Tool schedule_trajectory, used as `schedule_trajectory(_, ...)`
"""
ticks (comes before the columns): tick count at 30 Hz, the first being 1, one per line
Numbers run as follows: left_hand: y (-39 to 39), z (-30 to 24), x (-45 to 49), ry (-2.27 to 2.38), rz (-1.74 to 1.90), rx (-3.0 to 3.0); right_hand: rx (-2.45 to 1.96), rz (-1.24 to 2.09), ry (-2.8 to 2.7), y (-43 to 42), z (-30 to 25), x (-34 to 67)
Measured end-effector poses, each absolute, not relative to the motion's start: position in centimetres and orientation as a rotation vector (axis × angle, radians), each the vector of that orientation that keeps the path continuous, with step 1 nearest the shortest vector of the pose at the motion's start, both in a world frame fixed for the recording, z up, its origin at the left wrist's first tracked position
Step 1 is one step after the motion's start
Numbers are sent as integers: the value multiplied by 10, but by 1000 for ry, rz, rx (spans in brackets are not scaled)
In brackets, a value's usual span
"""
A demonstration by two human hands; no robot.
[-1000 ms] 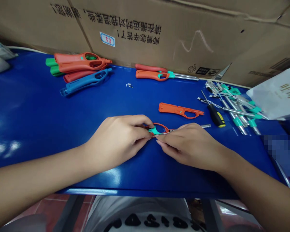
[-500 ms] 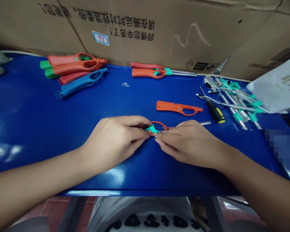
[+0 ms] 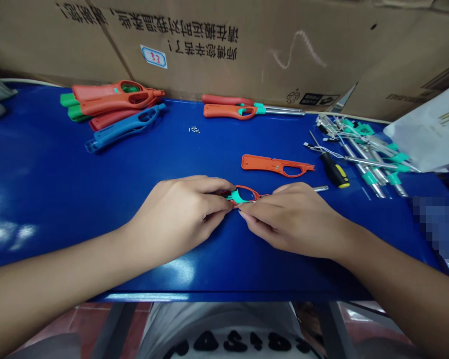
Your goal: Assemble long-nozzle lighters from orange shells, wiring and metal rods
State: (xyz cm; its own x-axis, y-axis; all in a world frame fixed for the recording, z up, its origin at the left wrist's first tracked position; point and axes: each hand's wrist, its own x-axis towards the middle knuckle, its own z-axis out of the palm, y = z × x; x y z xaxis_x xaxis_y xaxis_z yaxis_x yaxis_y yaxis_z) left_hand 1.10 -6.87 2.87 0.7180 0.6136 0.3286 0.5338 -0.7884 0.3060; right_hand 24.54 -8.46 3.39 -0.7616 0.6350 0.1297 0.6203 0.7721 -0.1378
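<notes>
Both hands close on one lighter [image 3: 250, 191], a long-necked kind with an orange shell half and a teal trigger piece showing between my fingers. My left hand [image 3: 187, 207] pinches its handle end, which is mostly covered. From the right, my right hand [image 3: 294, 214] grips the front part, fingertips at the lower edge by the teal piece. The tip of its metal tube pokes out beyond the right hand. Just behind lies a loose orange shell half [image 3: 277, 165], inner side up.
Orange, green and blue shells [image 3: 115, 99] are piled at the back left. Two lighters [image 3: 230, 110] lie by the cardboard box [image 3: 262, 30]. Tiny screws [image 3: 194, 129] rest in front of them. A screwdriver [image 3: 335, 170], metal tubes with teal parts [image 3: 374, 154] and a white bag [image 3: 426, 132] are at right.
Both hands stay on the lighter in nearly the same place, with only slight finger shifts. The whole view has moved a little.
</notes>
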Motion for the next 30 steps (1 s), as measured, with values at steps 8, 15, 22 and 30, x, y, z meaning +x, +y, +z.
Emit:
schedule_trajectory(8, -69, 28, 10, 923, 641, 2734, -988, 144, -2748, -85, 34, 244)
schedule_trajectory(15, -69, 28, 10, 936, 609, 2749, -964, 116, -2754, -85, 34, 244)
schedule_trajectory(22, -70, 29, 10, 934, 605, 2772, -992, 153, -2753, -85, 34, 241)
schedule_trajectory(30, -70, 26, 10, 957, 627, 2727, -1106, 306, -2678, -87, 33, 239)
